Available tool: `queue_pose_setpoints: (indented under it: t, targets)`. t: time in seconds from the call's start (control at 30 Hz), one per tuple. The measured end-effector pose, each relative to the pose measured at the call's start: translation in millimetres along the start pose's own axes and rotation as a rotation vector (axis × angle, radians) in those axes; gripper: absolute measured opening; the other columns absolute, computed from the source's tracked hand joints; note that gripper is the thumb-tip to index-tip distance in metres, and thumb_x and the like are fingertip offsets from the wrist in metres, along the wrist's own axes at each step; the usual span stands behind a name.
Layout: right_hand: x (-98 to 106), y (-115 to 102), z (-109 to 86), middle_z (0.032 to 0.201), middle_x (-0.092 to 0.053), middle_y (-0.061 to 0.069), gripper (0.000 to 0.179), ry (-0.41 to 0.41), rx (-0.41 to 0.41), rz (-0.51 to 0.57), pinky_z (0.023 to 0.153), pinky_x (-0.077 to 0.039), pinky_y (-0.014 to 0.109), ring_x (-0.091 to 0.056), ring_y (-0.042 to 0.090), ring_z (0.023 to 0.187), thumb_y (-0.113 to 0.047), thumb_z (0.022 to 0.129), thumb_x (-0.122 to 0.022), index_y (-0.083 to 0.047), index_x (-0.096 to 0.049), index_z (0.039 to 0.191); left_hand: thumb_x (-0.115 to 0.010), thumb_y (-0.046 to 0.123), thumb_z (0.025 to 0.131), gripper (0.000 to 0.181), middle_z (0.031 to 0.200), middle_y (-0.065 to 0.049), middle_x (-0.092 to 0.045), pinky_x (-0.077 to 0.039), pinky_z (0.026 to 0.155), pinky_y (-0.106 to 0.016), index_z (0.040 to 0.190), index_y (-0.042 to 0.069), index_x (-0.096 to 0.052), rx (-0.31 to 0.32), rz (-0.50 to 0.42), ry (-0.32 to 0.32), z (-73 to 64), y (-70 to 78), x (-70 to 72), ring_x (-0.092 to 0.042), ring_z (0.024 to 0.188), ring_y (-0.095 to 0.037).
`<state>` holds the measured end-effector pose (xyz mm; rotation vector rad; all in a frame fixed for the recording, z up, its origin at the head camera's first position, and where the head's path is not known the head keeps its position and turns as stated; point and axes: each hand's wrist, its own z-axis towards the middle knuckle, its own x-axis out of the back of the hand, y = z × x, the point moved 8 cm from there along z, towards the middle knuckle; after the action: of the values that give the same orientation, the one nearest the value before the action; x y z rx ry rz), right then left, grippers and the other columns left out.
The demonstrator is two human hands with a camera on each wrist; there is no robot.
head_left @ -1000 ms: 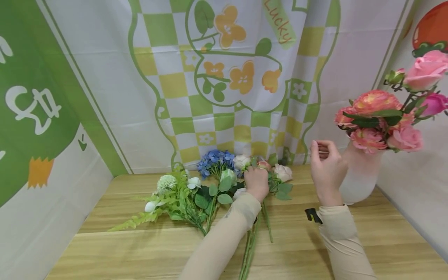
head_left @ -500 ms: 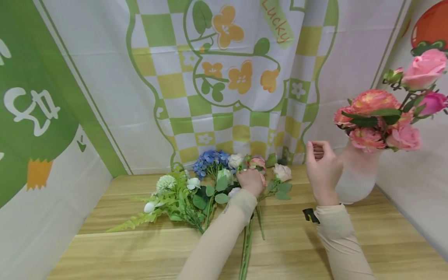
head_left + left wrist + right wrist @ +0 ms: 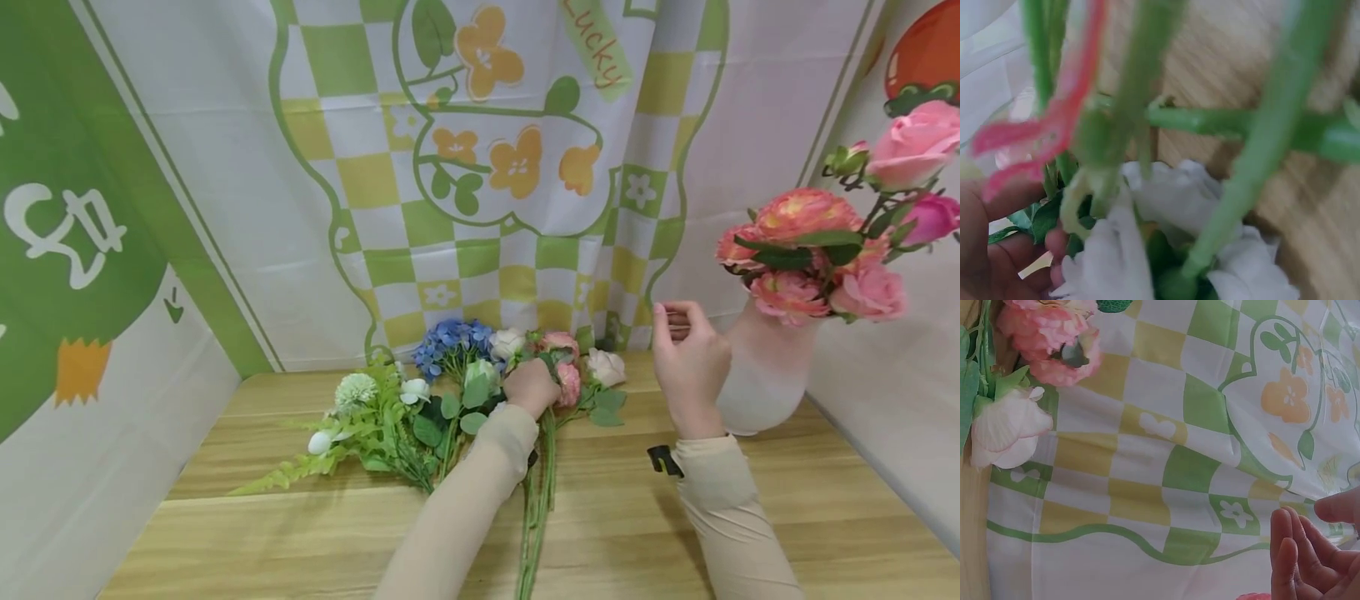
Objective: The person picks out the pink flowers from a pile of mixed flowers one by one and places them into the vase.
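Observation:
My left hand [image 3: 531, 388] is down among the flowers lying on the table, pinching a stem of the pink peonies [image 3: 568, 385] beside it. In the left wrist view, its thumb and fingers [image 3: 1007, 203] close round green stems and leaves; blurred stems and a white flower [image 3: 1116, 262] partly cover them. Near the hand lie a blue hydrangea [image 3: 456, 346], a cream rose [image 3: 508, 342] and a pale pink rose [image 3: 604, 367]. My right hand [image 3: 692, 367] is raised beside the vase, fingers loosely bent, holding nothing.
At the right stands a frosted pink-white vase [image 3: 772, 375] with pink roses and coral peonies [image 3: 806, 217]. Green fern sprays [image 3: 375, 425] and a pale pompom flower [image 3: 356, 390] lie on the left. A printed cloth [image 3: 517, 275] hangs behind the wooden table [image 3: 615, 517].
My left hand has shifted left and slightly down, bringing the pink peonies and their stems leftward, closer to the other long stems. The right hand has drifted slightly left, its fingers still loosely bent.

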<state>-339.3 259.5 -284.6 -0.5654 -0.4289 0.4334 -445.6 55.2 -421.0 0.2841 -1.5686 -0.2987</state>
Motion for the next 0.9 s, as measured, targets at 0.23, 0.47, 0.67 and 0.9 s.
queue_pose_setpoints:
  t: [0.23, 0.47, 0.67, 0.9]
  targets:
    - [-5, 1, -0.9, 0.083, -0.073, 0.010, 0.029, -0.032, -0.005, 0.005, 0.061, -0.052, 0.038, -0.069, 0.024, 0.067, -0.030, 0.093, -0.059, -0.003, -0.069, 0.096, -0.066, 0.017, 0.083, 0.011, 0.069, -0.008, -0.066, -0.047, 0.047, -0.032, 0.080, 0.006, -0.068, -0.044, -0.189, -0.005, -2.8, -0.9, 1.2, -0.060, 0.052, -0.021]
    - [-7, 1, -2.6, 0.083, -0.072, 0.011, 0.034, -0.044, -0.005, 0.006, 0.062, -0.052, 0.040, -0.068, 0.025, 0.067, -0.034, 0.093, -0.057, -0.003, -0.069, 0.096, -0.068, 0.018, 0.081, 0.016, 0.057, -0.007, -0.060, -0.042, 0.045, -0.032, 0.070, 0.008, -0.064, -0.010, -0.321, -0.004, -5.0, -5.4, 6.7, -0.055, 0.048, -0.020]
    - [-8, 2, -4.0, 0.084, -0.072, 0.011, 0.035, -0.061, -0.010, 0.011, 0.063, -0.053, 0.042, -0.069, 0.025, 0.068, -0.036, 0.093, -0.057, -0.003, -0.069, 0.097, -0.073, 0.022, 0.079, 0.019, 0.061, -0.006, -0.057, -0.040, 0.045, -0.031, 0.078, 0.006, -0.063, 0.004, -0.460, 0.010, -5.0, -8.8, 13.2, -0.054, 0.051, -0.022]
    - [-10, 0, -4.8, 0.085, -0.072, 0.011, 0.030, -0.069, -0.012, 0.009, 0.063, -0.053, 0.041, -0.069, 0.025, 0.068, -0.032, 0.093, -0.059, -0.004, -0.069, 0.097, -0.077, 0.013, 0.075, 0.024, 0.062, -0.010, -0.059, -0.046, 0.041, -0.027, 0.089, -0.001, -0.063, -0.021, -0.622, 0.049, -5.2, -12.1, 20.0, -0.050, 0.040, -0.014]
